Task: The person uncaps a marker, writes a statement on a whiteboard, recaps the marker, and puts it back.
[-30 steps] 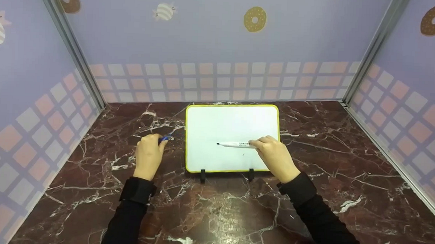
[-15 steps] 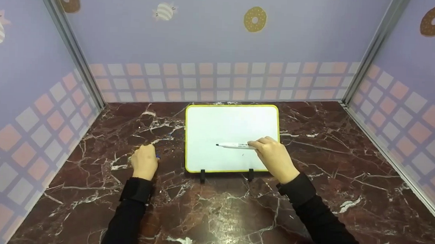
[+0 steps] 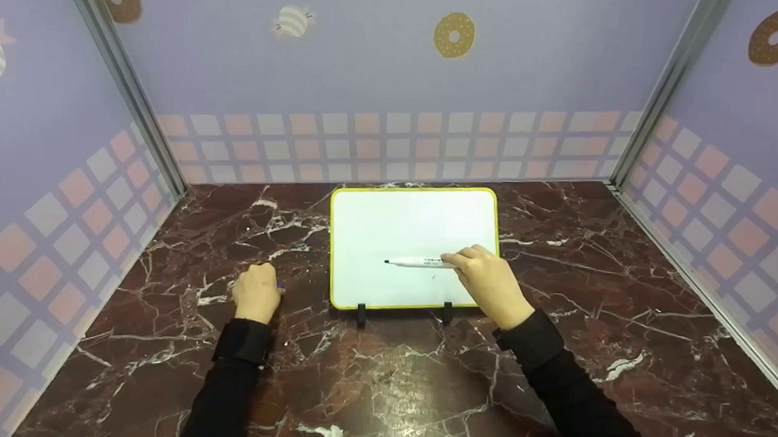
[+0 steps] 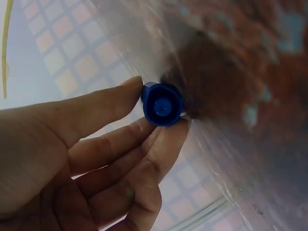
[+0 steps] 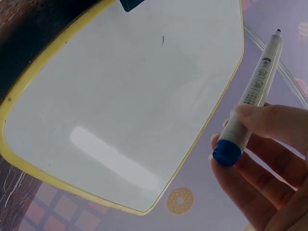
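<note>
At the table's left side, my left hand [image 3: 256, 293] pinches a blue marker cap [image 4: 162, 105] between thumb and fingertips, close over the tabletop; its hollow end faces the wrist camera. My right hand [image 3: 491, 282] holds an uncapped white marker [image 5: 257, 86] by its blue-ended rear, thumb on one side and fingers on the other. The dark tip points left in the head view, with the barrel overlapping the whiteboard [image 3: 395, 225]. That board has a yellow frame and leans upright on a stand. In the right wrist view a short dark mark [image 5: 162, 41] shows on its white surface.
Two black stand feet [image 3: 361, 316] stick out under the board's lower edge. Dark red marbled tabletop [image 3: 382, 382] surrounds it. Patterned lilac panels [image 3: 369, 66] close off the back and both sides, with metal posts [image 3: 664, 92] at the corners.
My left hand has drawn back and slightly left, down towards the tabletop, keeping the blue cap. The right hand and marker have stayed almost still.
</note>
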Demonstrator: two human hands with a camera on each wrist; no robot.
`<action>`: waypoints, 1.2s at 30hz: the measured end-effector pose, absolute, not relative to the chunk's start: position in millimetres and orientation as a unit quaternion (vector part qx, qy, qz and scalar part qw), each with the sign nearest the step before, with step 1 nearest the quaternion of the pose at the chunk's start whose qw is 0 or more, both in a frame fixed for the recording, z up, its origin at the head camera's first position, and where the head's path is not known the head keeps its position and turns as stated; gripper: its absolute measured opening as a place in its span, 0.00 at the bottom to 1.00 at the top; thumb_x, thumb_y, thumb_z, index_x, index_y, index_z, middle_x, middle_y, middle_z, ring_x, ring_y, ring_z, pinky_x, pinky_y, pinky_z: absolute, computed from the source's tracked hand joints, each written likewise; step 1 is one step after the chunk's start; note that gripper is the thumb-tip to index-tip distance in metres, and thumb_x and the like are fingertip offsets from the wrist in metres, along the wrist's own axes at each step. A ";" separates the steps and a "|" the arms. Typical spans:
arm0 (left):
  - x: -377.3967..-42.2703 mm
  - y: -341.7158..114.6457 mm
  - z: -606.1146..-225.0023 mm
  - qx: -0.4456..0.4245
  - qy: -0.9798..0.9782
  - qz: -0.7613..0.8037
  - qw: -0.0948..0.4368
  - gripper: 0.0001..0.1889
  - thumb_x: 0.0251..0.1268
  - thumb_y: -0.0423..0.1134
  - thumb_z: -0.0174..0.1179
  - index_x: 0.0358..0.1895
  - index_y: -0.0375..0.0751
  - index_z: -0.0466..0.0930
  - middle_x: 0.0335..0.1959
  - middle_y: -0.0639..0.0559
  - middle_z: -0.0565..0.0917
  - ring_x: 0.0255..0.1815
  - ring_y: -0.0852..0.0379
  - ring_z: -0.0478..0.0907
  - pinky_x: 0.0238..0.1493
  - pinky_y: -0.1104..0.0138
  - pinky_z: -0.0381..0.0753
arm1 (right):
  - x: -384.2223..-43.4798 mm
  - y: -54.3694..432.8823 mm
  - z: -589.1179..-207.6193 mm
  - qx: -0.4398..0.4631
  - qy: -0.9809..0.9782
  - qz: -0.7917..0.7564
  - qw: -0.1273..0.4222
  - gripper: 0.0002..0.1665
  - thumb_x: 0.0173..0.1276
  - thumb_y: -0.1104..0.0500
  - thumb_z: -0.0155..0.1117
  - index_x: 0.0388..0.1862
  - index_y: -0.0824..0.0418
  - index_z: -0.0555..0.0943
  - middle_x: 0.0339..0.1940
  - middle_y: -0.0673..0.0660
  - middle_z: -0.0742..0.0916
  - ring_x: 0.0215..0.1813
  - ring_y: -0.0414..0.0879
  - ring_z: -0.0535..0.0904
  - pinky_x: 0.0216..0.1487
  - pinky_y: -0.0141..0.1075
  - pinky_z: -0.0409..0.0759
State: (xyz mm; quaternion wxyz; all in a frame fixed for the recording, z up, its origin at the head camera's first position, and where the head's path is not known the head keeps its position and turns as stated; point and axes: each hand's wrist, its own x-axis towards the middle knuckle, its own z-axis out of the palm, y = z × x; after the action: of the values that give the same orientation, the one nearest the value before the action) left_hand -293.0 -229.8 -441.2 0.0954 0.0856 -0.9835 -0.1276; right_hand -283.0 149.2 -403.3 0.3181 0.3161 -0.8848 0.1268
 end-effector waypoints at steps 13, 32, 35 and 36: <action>-276.8 -183.6 -397.3 -0.126 -0.939 -0.079 0.310 0.18 0.66 0.44 0.64 0.48 0.31 0.84 0.49 0.36 0.86 0.52 0.40 0.82 0.59 0.48 0.78 | -282.5 146.7 -405.4 0.326 -0.878 0.113 0.331 0.11 0.60 0.68 0.71 0.41 0.60 0.89 0.32 0.55 0.89 0.36 0.49 0.83 0.35 0.39 0.86; -261.4 -106.3 -423.8 -0.375 -0.849 -0.069 0.367 0.20 0.59 0.44 0.70 0.54 0.43 0.84 0.46 0.52 0.87 0.47 0.55 0.83 0.53 0.62 0.79 | -270.9 118.2 -417.6 0.383 -0.831 0.052 0.400 0.11 0.55 0.67 0.75 0.38 0.57 0.89 0.32 0.51 0.89 0.35 0.44 0.84 0.34 0.30 0.86; -260.5 -104.9 -424.9 -0.372 -0.851 -0.061 0.366 0.16 0.59 0.43 0.69 0.49 0.43 0.86 0.43 0.53 0.87 0.43 0.56 0.83 0.50 0.64 0.80 | -268.9 114.9 -417.9 0.388 -0.825 0.055 0.407 0.10 0.55 0.66 0.76 0.37 0.57 0.89 0.31 0.51 0.89 0.34 0.44 0.83 0.32 0.30 0.86; -260.2 -104.8 -425.3 -0.370 -0.852 -0.059 0.365 0.15 0.59 0.43 0.69 0.48 0.43 0.86 0.41 0.54 0.87 0.42 0.56 0.83 0.49 0.64 0.80 | -268.7 114.3 -418.4 0.389 -0.824 0.056 0.408 0.10 0.54 0.66 0.76 0.36 0.57 0.89 0.31 0.51 0.89 0.34 0.44 0.83 0.32 0.30 0.85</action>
State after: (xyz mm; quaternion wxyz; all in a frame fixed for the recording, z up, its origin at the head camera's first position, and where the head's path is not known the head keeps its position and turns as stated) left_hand -260.2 -104.8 -425.3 0.3652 -0.3705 -0.8520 -0.0586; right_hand -268.7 114.3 -418.4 0.4079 0.3889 -0.8241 0.0561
